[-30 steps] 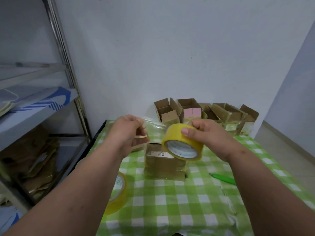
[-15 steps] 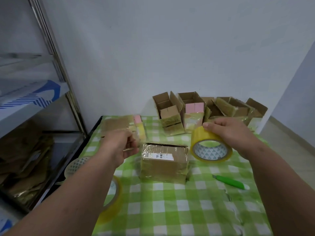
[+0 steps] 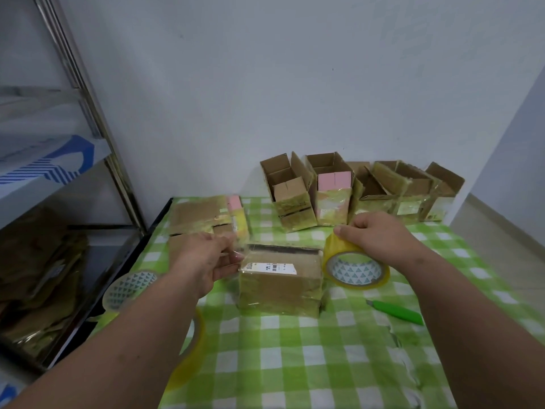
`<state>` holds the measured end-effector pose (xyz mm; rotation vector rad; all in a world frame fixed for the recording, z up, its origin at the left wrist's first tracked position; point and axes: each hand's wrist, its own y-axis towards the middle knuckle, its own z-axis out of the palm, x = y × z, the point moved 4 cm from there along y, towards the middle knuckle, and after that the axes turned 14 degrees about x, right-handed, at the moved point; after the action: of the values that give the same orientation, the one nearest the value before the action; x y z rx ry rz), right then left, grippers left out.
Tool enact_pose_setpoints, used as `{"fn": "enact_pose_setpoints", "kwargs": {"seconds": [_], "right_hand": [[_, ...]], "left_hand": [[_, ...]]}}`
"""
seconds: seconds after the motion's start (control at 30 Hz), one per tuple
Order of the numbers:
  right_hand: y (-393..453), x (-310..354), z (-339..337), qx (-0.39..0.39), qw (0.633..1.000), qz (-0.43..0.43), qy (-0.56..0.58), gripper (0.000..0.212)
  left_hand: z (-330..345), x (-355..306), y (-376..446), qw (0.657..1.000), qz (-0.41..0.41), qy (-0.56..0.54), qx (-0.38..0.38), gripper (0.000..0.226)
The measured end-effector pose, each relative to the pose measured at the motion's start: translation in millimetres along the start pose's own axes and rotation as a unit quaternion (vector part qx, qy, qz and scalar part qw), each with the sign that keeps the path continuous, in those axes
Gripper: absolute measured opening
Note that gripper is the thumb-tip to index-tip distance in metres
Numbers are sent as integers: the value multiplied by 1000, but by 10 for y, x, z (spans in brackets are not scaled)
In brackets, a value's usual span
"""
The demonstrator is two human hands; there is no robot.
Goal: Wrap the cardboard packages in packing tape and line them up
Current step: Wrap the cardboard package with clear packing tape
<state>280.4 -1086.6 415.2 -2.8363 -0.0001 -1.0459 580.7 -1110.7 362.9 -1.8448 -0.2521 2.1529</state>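
Observation:
A taped cardboard package (image 3: 280, 286) with a white label lies in the middle of the green checked table (image 3: 295, 364). My right hand (image 3: 374, 234) grips a yellow tape roll (image 3: 355, 268) just right of the package. My left hand (image 3: 203, 259) pinches the clear tape end (image 3: 233, 252) at the package's upper left corner. A row of open, partly taped boxes (image 3: 354, 193) stands along the wall at the back.
A green utility knife (image 3: 396, 312) lies right of the package. Two more tape rolls (image 3: 126, 287) sit under my left forearm at the table's left edge. Flat taped packages (image 3: 203, 215) lie at the back left. A metal shelf (image 3: 44, 172) stands to the left.
Both hands have come down from in front of me to the package. The roll went to the package's right side, and my left hand brought the tape end to its left corner.

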Motion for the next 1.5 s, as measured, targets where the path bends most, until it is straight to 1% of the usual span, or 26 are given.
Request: {"fn": "enact_pose_setpoints", "kwargs": {"seconds": [0.17, 0.23, 0.33, 0.47, 0.53, 0.63, 0.77, 0.87, 0.93, 1.0, 1.03, 1.07, 1.1, 1.13, 1.23, 1.3, 1.33, 1.4, 1.5], "right_hand": [[64, 18, 20, 28, 999, 21, -27, 46], [78, 30, 19, 38, 998, 24, -37, 48], [107, 55, 24, 55, 996, 33, -54, 47], [126, 63, 22, 52, 995, 49, -67, 46], [121, 40, 30, 52, 996, 60, -43, 47], [92, 13, 68, 67, 995, 68, -4, 44], [67, -27, 150, 86, 993, 74, 44, 41], [56, -58, 187, 71, 989, 88, 100, 34], [59, -77, 220, 69, 987, 93, 110, 33], [40, -93, 243, 67, 987, 95, 114, 32], [27, -102, 249, 64, 987, 93, 117, 33], [13, -118, 256, 59, 987, 90, 121, 33], [1, -134, 263, 55, 987, 85, 125, 33], [-18, -150, 271, 51, 987, 81, 129, 34], [-60, -198, 291, 40, 986, 75, 145, 36], [-70, -215, 310, 34, 984, 72, 157, 36], [-75, -214, 323, 32, 984, 72, 159, 36], [-100, -205, 370, 33, 983, 75, 164, 36], [-173, -204, 414, 17, 979, 72, 191, 40]], "left_hand": [[6, 39, 44, 1000, -3, 28, -7, 4], [2, 44, 68, 999, -3, 37, -11, 2], [-6, 54, 98, 999, -1, 50, -18, 7], [10, 108, 105, 998, -5, 38, -47, 7], [-3, 165, 112, 996, -10, 49, -72, 9], [-3, 274, 115, 990, -21, 102, -93, 7], [40, 355, 136, 986, -37, 135, -90, 15], [59, 316, 159, 971, -27, 221, -90, 21], [64, 268, 154, 960, -15, 264, -95, 17], [74, 235, 123, 951, -7, 293, -98, 24], [89, 218, 113, 947, 3, 308, -93, 18], [108, 213, 111, 942, 13, 325, -85, 6], [132, 211, 94, 938, 17, 337, -75, 6], [141, 218, 89, 937, 15, 342, -69, 13], [185, 206, 21, 948, -8, 314, -52, 28], [236, 226, -22, 957, -22, 287, -30, 29], [269, 257, -49, 964, -22, 265, -12, 26], [324, 335, -94, 977, -13, 214, 16, 14], [358, 404, -95, 982, -7, 186, 18, 4]]}}
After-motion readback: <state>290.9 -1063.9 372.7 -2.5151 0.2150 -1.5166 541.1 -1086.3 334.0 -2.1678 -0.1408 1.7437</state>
